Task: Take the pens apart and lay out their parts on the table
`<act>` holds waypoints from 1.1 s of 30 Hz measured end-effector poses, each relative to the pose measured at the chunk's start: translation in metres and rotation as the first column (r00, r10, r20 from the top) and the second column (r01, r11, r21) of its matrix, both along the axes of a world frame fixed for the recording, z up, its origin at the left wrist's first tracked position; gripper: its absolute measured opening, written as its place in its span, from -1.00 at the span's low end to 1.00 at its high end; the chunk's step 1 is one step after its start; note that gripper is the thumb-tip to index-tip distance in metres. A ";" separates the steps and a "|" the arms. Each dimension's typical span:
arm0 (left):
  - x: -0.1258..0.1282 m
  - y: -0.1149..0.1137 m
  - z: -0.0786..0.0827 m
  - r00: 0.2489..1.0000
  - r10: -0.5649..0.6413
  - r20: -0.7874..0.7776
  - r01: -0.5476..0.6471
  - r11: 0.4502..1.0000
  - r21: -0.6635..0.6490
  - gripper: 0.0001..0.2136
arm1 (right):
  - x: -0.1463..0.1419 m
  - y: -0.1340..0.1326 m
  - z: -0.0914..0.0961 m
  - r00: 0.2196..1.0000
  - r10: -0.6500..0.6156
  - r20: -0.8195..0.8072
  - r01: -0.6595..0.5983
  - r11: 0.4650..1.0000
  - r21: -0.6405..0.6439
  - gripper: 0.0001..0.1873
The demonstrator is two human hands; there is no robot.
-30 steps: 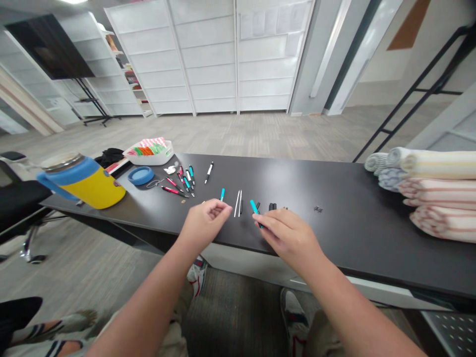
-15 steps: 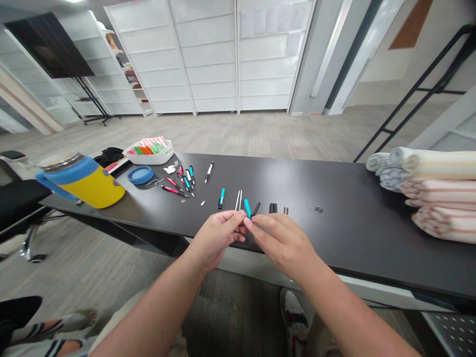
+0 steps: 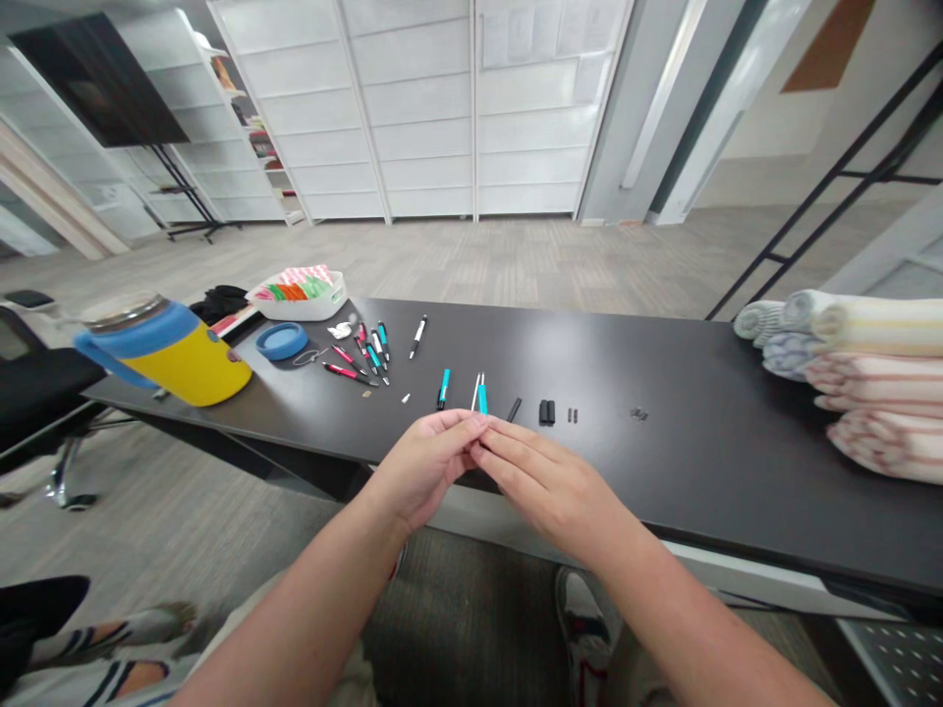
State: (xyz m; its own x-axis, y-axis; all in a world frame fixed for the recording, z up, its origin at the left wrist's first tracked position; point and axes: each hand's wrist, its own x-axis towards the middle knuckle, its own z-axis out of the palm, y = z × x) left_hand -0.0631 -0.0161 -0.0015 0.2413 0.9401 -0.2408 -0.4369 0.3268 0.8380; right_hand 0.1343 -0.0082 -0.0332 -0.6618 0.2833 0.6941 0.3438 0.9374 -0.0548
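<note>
My left hand (image 3: 434,462) and my right hand (image 3: 549,481) meet at the table's front edge, fingertips pinched together. Between them a teal pen barrel (image 3: 482,398) points upward; its lower end is hidden by my fingers. Just behind it, thin white rods (image 3: 474,393) lie close together, partly covered. To the left is another teal pen part with a black end (image 3: 443,389). On the right, a slim black piece (image 3: 514,408) lies near my right fingers, followed by a pair of black grip sleeves (image 3: 546,412) and two tiny dark pieces (image 3: 573,415).
Several pens (image 3: 372,352) lie left, with a white pen (image 3: 418,336) apart. Beyond are a blue lid (image 3: 281,341), a white basket (image 3: 309,307) and a yellow-blue mug (image 3: 188,358). Small springs (image 3: 638,414) and rolled cloths (image 3: 876,378) are on the right.
The teal barrel has gone from leaning to nearly upright and shifted slightly left. My hands have closed in on each other, fingertips now touching.
</note>
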 end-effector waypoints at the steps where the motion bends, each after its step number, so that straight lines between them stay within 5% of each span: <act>1: -0.001 0.001 -0.001 1.000 0.007 -0.001 -0.007 1.000 -0.002 -0.70 | 0.000 0.000 -0.001 1.000 0.011 -0.002 -0.011 1.000 -0.007 -0.54; 5: -0.009 0.008 -0.004 0.996 0.055 -0.070 -0.054 0.998 0.017 -0.66 | -0.001 -0.002 0.000 0.999 0.025 -0.025 -0.025 1.000 -0.010 -0.53; 8: -0.027 0.023 -0.005 0.922 0.210 -0.325 -0.169 0.974 0.150 -0.66 | 0.001 -0.003 0.003 0.998 -0.016 -0.060 0.015 1.000 -0.018 -0.57; 10: -0.044 0.036 -0.005 0.724 0.380 -0.576 -0.228 0.920 0.319 -0.67 | 0.003 -0.003 0.004 0.996 -0.061 -0.066 0.058 0.998 -0.036 -0.57; 13: -0.065 0.053 -0.006 0.374 0.447 -0.812 -0.148 0.894 0.423 -0.74 | 0.004 -0.003 0.002 0.993 -0.098 -0.059 0.095 0.994 -0.052 -0.58; 18: -0.067 0.062 -0.009 0.130 0.388 -0.912 -0.069 0.922 0.382 -0.79 | 0.004 -0.002 0.000 0.994 -0.098 -0.054 0.095 0.994 -0.060 -0.64; 29: -0.066 0.062 -0.015 -0.108 0.467 -0.878 0.210 0.874 0.439 -0.86 | 0.006 -0.001 0.000 0.992 -0.084 -0.091 0.076 0.993 -0.089 -0.66; 33: -0.065 0.059 -0.017 -0.046 0.553 -0.832 0.362 0.785 0.502 -0.85 | 0.011 0.002 0.002 0.990 -0.101 -0.095 0.092 0.991 -0.096 -0.68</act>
State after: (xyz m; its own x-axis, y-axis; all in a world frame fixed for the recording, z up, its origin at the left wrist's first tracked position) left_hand -0.1284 0.0427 -0.0185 0.1056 0.9389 0.3276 0.9185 -0.2184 0.3297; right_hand 0.1451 -0.0064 -0.0315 -0.5572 0.4077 0.7234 0.4209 0.8896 -0.1772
